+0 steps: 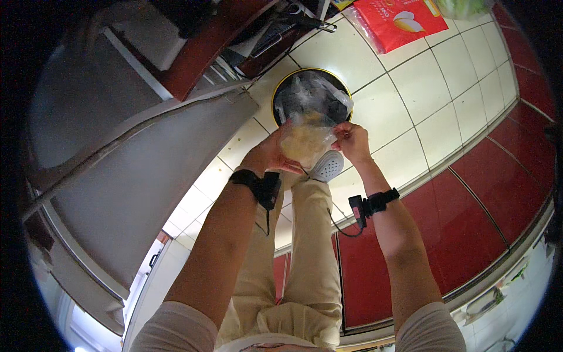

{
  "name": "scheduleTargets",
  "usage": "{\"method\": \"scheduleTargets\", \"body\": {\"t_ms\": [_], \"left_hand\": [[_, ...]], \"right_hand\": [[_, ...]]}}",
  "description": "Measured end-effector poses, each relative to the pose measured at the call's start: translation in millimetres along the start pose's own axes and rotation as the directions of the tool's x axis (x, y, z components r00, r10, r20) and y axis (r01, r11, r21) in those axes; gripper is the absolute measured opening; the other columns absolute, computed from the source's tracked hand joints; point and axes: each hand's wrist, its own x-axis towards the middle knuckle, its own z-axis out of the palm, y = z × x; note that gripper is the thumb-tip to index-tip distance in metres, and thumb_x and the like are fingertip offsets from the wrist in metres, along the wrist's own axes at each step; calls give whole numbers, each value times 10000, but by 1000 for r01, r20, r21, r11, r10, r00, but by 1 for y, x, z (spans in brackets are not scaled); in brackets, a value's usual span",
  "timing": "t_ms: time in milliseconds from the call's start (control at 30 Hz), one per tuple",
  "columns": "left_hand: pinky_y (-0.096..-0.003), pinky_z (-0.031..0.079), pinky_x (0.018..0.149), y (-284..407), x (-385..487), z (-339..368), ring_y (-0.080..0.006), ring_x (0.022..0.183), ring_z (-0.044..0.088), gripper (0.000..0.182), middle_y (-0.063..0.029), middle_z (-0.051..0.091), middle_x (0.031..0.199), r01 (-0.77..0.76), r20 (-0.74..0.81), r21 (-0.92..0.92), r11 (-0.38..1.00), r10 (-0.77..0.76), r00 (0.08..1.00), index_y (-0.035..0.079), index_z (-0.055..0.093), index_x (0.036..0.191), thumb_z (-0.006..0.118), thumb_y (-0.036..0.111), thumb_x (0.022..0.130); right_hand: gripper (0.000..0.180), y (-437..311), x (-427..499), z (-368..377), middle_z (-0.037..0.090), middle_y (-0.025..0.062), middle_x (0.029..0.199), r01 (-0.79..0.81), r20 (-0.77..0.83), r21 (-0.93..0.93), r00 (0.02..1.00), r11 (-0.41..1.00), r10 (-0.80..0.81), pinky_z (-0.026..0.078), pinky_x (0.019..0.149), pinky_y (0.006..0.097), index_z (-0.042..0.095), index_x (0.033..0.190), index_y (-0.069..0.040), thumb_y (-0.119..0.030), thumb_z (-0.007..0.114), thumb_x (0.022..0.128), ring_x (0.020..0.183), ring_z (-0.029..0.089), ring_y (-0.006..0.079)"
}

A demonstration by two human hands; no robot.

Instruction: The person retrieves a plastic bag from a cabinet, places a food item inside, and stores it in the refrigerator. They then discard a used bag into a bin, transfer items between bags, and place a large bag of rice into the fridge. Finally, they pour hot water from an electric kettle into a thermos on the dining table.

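Observation:
A clear plastic bag [305,140] with something pale yellow inside is held between my hands. My left hand [275,152] supports it from the left and below, fingers partly spread under it. At the upper right, my right hand [350,140] pinches the bag's edge between thumb and fingers. Just beyond the bag stands a round black bin [313,72] with a yellow rim, lined with plastic; crumpled clear film shows in it. Part of the bag overlaps the bin's near side, so whether they touch is unclear. Each wrist wears a black strapped device with a cable.
Below the bag is my grey perforated clog [327,166] on the tiled floor [402,97]. Red cabinet fronts [444,220] run along the right. A grey panel [145,176] borders the left, near an open drawer holding utensils [281,33]. A red package [400,22] lies at the top right.

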Motion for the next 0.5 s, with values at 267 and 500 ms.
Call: {"method": "scheduleTargets", "body": {"t_ms": [267,500], "left_hand": [[-440,518,829,-5,23,-33,-252,1002,628,529,-140,639,989,-208,-252,297,932,286,924,50,575,1081,638,509,827],[-374,502,766,28,99,-12,-288,868,638,730,-123,657,967,-66,-503,697,714,553,664,37,615,1047,660,666,680]], "right_hand": [[38,3,-20,5,622,111,1010,471,28,-195,879,860,-476,525,645,263,647,855,-12,-21,611,863,885,615,153],[90,-49,-68,12,635,129,1022,710,181,-376,687,596,-704,518,734,312,647,851,-27,16,631,773,914,620,272]]}}
